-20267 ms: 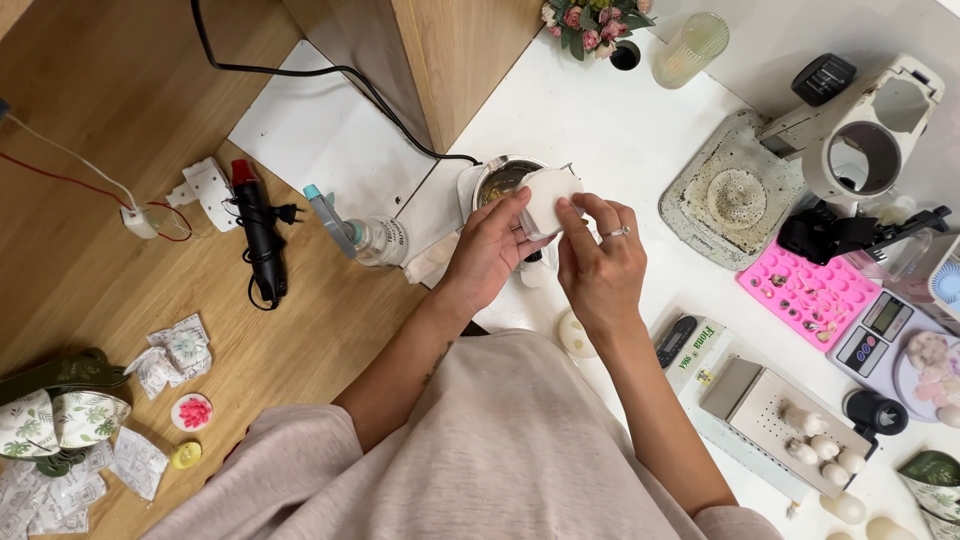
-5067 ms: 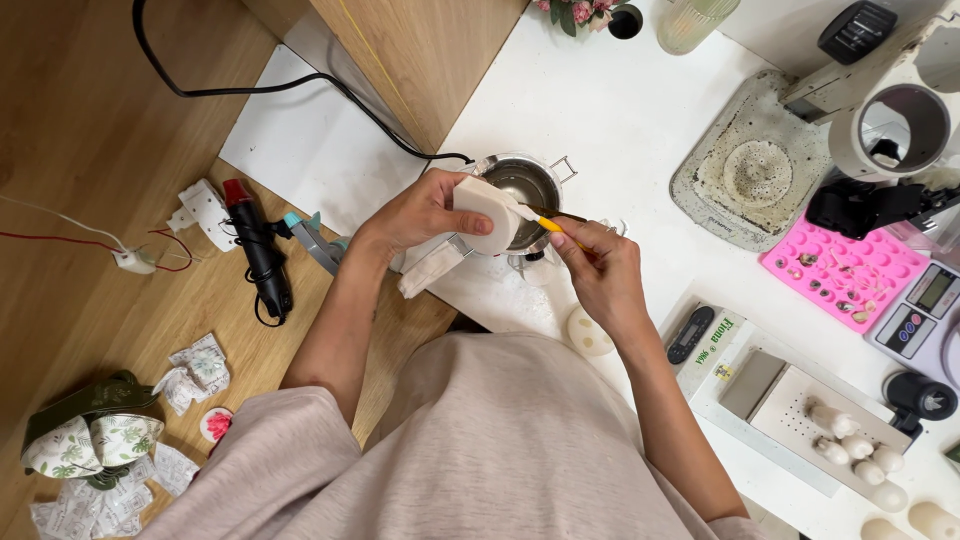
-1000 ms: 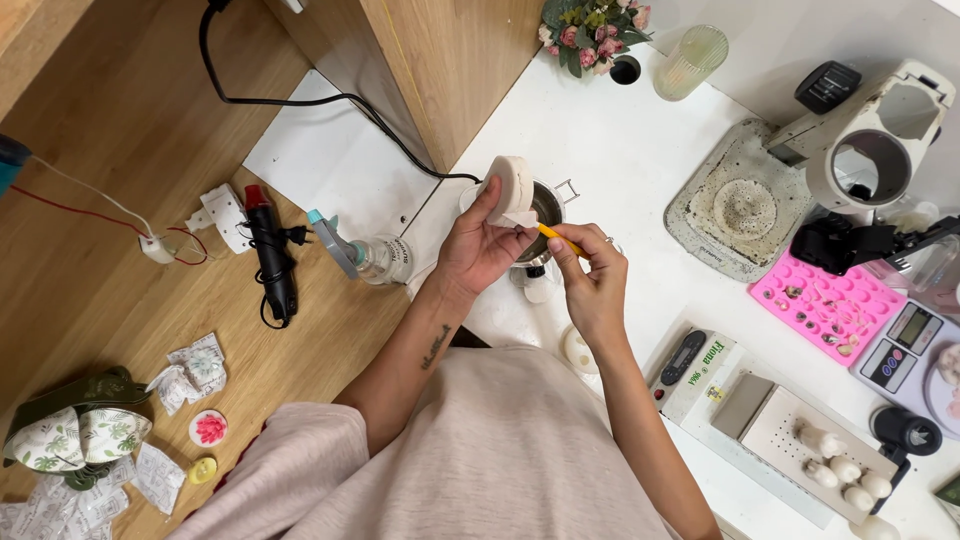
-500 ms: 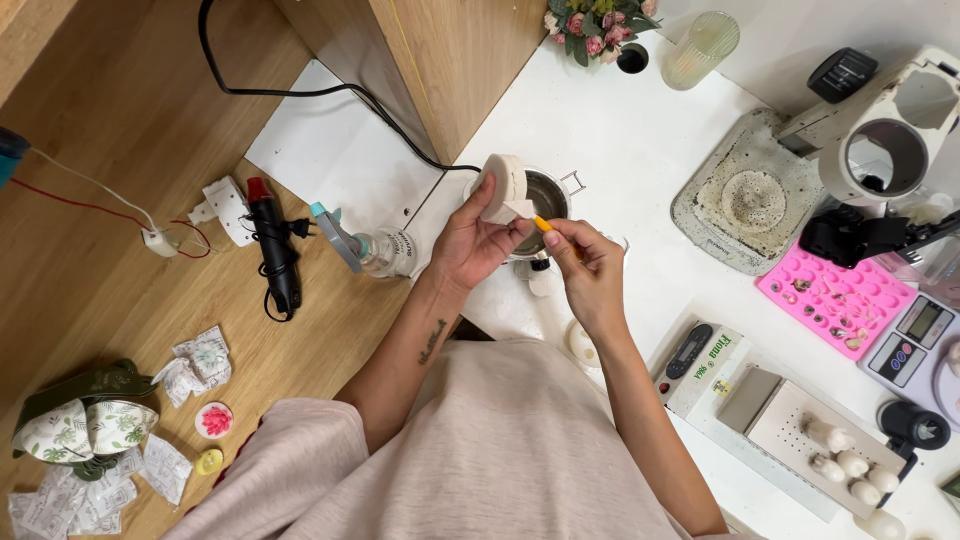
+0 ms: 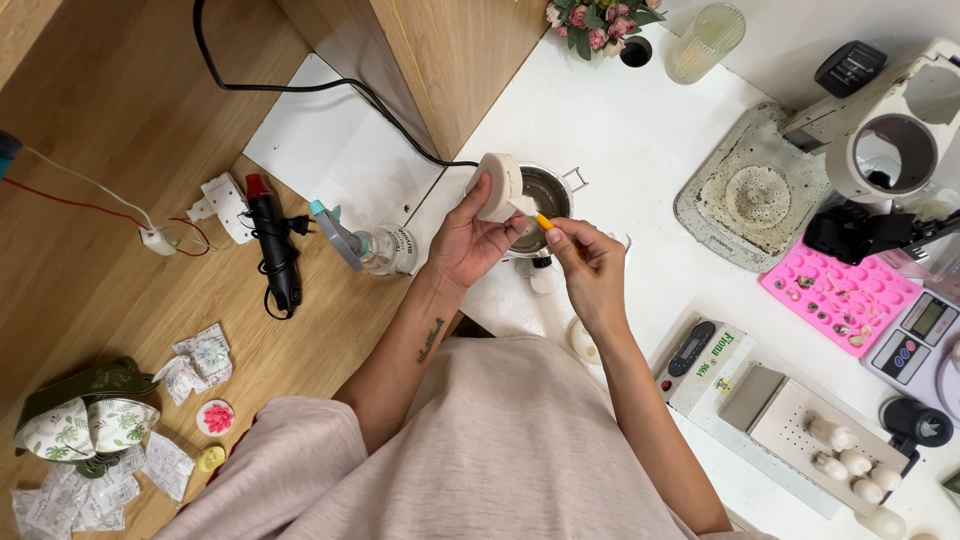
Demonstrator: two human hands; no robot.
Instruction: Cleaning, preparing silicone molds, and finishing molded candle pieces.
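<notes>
My left hand [image 5: 470, 240] holds a round cream-white block [image 5: 497, 187], tilted on edge, above a small metal pot [image 5: 552, 195] on the white table. My right hand [image 5: 588, 262] pinches a small tool with a yellow-orange tip [image 5: 541, 220]; the tip touches the lower edge of the block. Both hands meet over the pot's near rim. A pale lump [image 5: 583, 339] lies on the table just below my right wrist.
A black cable [image 5: 300, 85] runs to the pot. On the wooden floor lie a spray bottle [image 5: 375, 248], a black heat tool [image 5: 272, 240], and packets [image 5: 195, 365]. A pink mould [image 5: 838, 293], scales [image 5: 915, 335], a grey round-centred tray [image 5: 750, 195] and a board with white shapes [image 5: 830, 450] sit right.
The block has stayed tilted over the pot. My right hand's tool tip has shifted slightly along the block's lower edge. The view has drifted a little.
</notes>
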